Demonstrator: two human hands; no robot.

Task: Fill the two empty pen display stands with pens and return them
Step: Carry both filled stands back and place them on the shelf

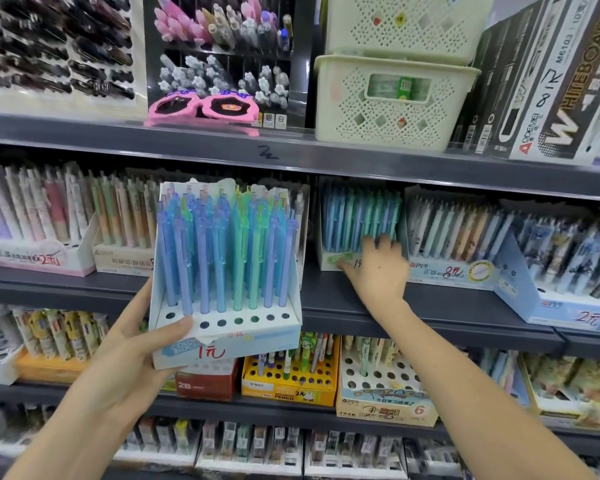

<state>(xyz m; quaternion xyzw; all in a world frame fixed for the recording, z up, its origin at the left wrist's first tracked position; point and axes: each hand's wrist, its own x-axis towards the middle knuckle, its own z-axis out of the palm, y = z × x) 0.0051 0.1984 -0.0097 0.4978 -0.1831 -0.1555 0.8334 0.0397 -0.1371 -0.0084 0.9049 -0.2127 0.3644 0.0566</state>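
Observation:
My left hand (132, 344) grips a white and light-blue pen display stand (229, 341) by its lower left corner and holds it in the air in front of the shelves. Blue, purple and green pens (222, 251) fill its back rows, and its front row of holes is bare. A second stand (340, 259) with blue and green pens (357, 216) sits on the middle shelf to the right. My right hand (378, 268) grips that stand's front, fingers over its top edge and thumb on its face.
The middle shelf (465, 306) carries other pen stands (454, 268) on both sides, with a gap behind the held stand. Cream baskets (392, 102), pink sunglasses (201, 105) and whiteboard-marker boxes (551, 84) sit on the shelf above. More pen and pencil boxes (288, 379) stand below.

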